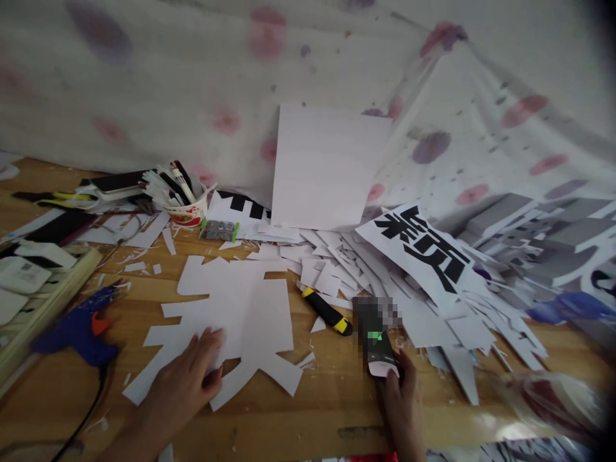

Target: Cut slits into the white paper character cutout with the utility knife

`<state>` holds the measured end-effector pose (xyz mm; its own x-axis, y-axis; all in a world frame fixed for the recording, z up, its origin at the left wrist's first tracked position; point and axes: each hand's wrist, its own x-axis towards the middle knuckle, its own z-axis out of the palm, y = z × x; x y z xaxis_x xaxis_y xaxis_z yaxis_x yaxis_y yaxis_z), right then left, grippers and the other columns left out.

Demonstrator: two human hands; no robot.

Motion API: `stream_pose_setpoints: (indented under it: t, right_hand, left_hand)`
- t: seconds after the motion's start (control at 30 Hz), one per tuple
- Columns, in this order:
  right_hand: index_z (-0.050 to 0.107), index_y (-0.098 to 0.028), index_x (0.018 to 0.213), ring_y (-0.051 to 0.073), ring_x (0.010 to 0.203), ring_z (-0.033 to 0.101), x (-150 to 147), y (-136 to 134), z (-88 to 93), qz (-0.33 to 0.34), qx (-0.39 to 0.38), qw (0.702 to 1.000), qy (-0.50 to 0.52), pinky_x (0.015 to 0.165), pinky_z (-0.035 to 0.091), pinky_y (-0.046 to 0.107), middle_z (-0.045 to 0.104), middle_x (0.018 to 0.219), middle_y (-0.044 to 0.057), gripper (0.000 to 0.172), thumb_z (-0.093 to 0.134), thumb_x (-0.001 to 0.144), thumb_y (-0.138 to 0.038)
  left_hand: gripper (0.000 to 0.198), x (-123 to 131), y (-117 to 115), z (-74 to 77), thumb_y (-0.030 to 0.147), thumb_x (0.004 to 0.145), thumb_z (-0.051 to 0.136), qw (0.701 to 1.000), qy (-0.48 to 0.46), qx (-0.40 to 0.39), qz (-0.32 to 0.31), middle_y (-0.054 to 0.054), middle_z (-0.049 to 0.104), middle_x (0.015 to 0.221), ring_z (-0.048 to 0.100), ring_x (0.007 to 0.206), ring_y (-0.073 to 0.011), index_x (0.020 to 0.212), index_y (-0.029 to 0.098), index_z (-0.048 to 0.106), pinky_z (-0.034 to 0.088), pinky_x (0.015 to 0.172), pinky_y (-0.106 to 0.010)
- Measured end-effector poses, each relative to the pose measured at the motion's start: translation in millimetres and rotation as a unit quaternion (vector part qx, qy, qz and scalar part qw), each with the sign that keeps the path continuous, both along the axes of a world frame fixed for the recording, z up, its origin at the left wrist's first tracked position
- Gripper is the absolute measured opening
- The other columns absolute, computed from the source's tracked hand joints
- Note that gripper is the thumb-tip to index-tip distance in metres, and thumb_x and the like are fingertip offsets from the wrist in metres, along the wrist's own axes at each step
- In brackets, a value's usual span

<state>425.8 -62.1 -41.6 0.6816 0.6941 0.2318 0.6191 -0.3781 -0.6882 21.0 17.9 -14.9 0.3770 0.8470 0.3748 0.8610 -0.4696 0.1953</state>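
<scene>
My left hand [185,380] rests on the lower left part of a large white paper cut-out [240,308] that lies flat on the wooden table [308,417]; its fingers are bent and press the paper down. At the near edge, my right hand [402,401] touches the lower end of a phone [378,340] lying on the table, and its fingers are mostly hidden. A yellow and black utility knife [327,311] lies between the cut-out and the phone.
A blue glue gun [79,330] with a black cable lies at the left. A cup of pens [187,202], a printed sheet with black characters [426,250], heaps of paper offcuts [366,269] and an upright white sheet [325,167] sit further back against a spotted cloth.
</scene>
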Motion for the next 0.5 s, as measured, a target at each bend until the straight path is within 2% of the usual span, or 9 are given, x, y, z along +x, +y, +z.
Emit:
stream_pose_setpoints:
  t: [0.13, 0.23, 0.4, 0.5]
  right_hand:
    - [0.046, -0.013, 0.117, 0.026, 0.098, 0.051, -8, 5, 11.7, -0.03, 0.026, 0.999, 0.014, 0.086, 0.037, 0.043, 0.055, 0.108, 0.014, 0.048, 0.041, 0.074, -0.033]
    - [0.05, -0.015, 0.113, 0.029, 0.103, 0.047, -19, 10, 26.9, -0.068, 0.009, 0.997, -0.036, 0.086, 0.034, 0.044, 0.056, 0.107, 0.013, 0.045, 0.041, 0.071, -0.028]
    - [0.05, -0.017, 0.107, 0.027, 0.103, 0.048, -19, 21, 41.6, -0.005, 0.032, 0.997, -0.075, 0.085, 0.036, 0.04, 0.059, 0.105, 0.01, 0.041, 0.038, 0.068, -0.023]
    - [0.049, -0.018, 0.106, 0.026, 0.101, 0.049, -8, 28, 45.5, 0.042, 0.024, 0.994, -0.096, 0.085, 0.036, 0.04, 0.059, 0.105, 0.009, 0.042, 0.037, 0.066, -0.021]
  left_hand:
    - [0.053, -3, -1, -3.7, 0.019, 0.074, 0.05, 1.0, -0.02, 0.005, 0.007, -0.005, 0.059, 0.121, 0.057, 0.106, -0.0234, 0.126, 0.026, 0.037, 0.053, 0.077, -0.031]
    - [0.051, -2, -1, -2.8, 0.024, 0.075, 0.05, 0.999, -0.032, -0.007, 0.015, -0.005, 0.06, 0.12, 0.059, 0.104, -0.0235, 0.125, 0.027, 0.039, 0.053, 0.076, -0.032]
    - [0.053, -2, -4, -5.5, 0.03, 0.076, 0.052, 0.997, -0.054, -0.035, 0.043, -0.002, 0.06, 0.12, 0.057, 0.106, -0.0237, 0.127, 0.029, 0.038, 0.055, 0.07, -0.03]
    - [0.052, -4, -4, -9.5, 0.028, 0.077, 0.052, 0.996, -0.078, -0.031, 0.026, 0.0, 0.059, 0.12, 0.057, 0.107, -0.0225, 0.126, 0.032, 0.039, 0.053, 0.08, -0.032]
